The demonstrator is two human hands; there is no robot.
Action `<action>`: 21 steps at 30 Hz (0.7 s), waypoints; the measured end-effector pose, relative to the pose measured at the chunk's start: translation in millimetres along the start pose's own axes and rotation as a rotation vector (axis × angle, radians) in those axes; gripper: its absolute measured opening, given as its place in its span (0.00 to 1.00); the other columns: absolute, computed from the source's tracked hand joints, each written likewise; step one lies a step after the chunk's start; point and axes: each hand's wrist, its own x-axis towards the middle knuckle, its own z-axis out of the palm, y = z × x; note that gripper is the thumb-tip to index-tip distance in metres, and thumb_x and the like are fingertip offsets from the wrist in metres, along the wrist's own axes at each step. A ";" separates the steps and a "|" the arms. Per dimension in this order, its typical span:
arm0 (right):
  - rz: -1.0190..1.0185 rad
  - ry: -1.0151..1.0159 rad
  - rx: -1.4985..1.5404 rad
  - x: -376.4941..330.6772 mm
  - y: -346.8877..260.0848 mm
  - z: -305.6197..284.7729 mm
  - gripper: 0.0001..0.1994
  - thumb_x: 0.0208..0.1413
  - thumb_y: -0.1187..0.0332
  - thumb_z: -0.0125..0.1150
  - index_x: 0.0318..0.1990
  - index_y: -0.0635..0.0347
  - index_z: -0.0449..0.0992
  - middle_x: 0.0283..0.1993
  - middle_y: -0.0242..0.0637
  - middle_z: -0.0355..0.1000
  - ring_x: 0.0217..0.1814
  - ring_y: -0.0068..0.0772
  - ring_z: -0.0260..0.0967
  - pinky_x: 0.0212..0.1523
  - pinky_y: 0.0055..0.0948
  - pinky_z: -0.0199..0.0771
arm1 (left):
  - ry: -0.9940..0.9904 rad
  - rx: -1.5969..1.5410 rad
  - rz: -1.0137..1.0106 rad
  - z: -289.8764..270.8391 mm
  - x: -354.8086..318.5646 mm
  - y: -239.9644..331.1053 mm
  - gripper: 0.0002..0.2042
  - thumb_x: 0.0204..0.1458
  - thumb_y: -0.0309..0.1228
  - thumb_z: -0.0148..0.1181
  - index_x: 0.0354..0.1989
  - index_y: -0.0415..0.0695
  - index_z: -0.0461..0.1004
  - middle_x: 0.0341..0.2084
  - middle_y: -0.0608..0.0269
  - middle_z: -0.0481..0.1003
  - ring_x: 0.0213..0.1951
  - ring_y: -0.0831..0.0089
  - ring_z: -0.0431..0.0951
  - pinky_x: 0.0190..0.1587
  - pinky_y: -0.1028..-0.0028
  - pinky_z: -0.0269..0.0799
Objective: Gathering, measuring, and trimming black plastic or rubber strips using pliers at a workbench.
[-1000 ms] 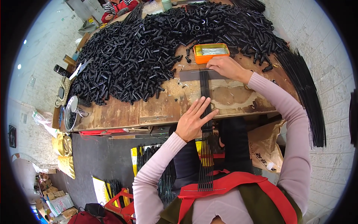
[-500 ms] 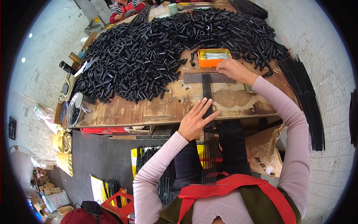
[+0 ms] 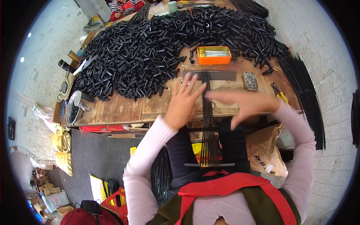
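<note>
A row of thin black rods [image 3: 207, 108] runs from the table over its near edge to above my lap. Their far ends lie on a dark flat strip [image 3: 225, 76]; a thin pale bar [image 3: 227, 165] crosses the near ends. My left hand [image 3: 183, 103] is open, fingers spread, just left of the rods near the strip. From the right, my right hand [image 3: 249, 103] hovers beside the rods, blurred by motion, its fingers stretched out and thumb apart. I see nothing held in either. Beyond the strip stands an orange tin [image 3: 214, 60] of thin silvery pins.
A large heap of black tubular parts [image 3: 138, 56] covers the far and left table. At the right lie a small box of grey bits [image 3: 250, 81], yellow-handled pliers [image 3: 280, 93] and long black rods [image 3: 307, 101]. Another person [image 3: 125, 8] sits at the far end.
My right hand has come away from the strip near the tin, back toward me. The left hand has lifted off the rods and moved farther forward and left. The rods' near ends sit farther from my apron.
</note>
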 end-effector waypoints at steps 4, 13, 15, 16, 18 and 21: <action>0.080 0.200 0.244 -4.6 32.2 111.6 0.23 0.57 0.70 0.61 0.61 0.59 0.69 0.65 0.43 0.66 0.68 0.38 0.61 0.67 0.35 0.60 | 0.179 -0.231 0.429 68.6 87.6 -34.2 0.19 0.55 0.30 0.58 0.57 0.44 0.70 0.66 0.53 0.60 0.71 0.52 0.50 0.71 0.56 0.46; 0.045 0.483 0.422 18.0 -93.9 -26.6 0.10 0.64 0.66 0.54 0.44 0.62 0.76 0.41 0.32 0.76 0.44 0.23 0.72 0.49 0.26 0.72 | 0.193 -1.059 -0.077 47.3 61.1 19.6 0.36 0.65 0.58 0.29 0.63 0.37 0.64 0.44 0.58 0.76 0.54 0.63 0.72 0.62 0.69 0.61; 0.073 0.654 0.372 9.0 -127.5 -62.3 0.11 0.66 0.63 0.51 0.42 0.62 0.74 0.39 0.34 0.75 0.45 0.23 0.73 0.47 0.27 0.74 | -0.294 -1.584 -0.119 8.6 39.2 58.6 0.36 0.64 0.60 0.26 0.54 0.37 0.67 0.39 0.54 0.78 0.41 0.60 0.79 0.54 0.64 0.69; 0.084 0.643 0.360 7.9 -129.3 -76.4 0.11 0.66 0.63 0.52 0.42 0.62 0.74 0.38 0.35 0.75 0.44 0.25 0.74 0.47 0.28 0.74 | -0.446 -1.733 0.113 8.0 20.3 67.7 0.35 0.63 0.61 0.29 0.49 0.39 0.69 0.36 0.56 0.77 0.38 0.65 0.79 0.50 0.65 0.72; 0.083 0.635 0.342 7.0 -137.2 -80.1 0.11 0.65 0.64 0.53 0.42 0.63 0.73 0.38 0.36 0.75 0.44 0.27 0.75 0.48 0.29 0.75 | -0.411 -1.744 0.189 6.4 -19.9 107.9 0.25 0.64 0.53 0.42 0.46 0.39 0.68 0.32 0.58 0.76 0.37 0.68 0.78 0.45 0.67 0.75; 0.132 0.456 0.516 2.3 -156.2 -62.9 0.10 0.64 0.64 0.54 0.42 0.63 0.73 0.38 0.37 0.75 0.44 0.31 0.76 0.48 0.30 0.75 | -0.293 -1.772 0.189 1.9 -65.2 163.3 0.12 0.66 0.39 0.46 0.39 0.42 0.66 0.28 0.65 0.69 0.29 0.76 0.71 0.40 0.71 0.72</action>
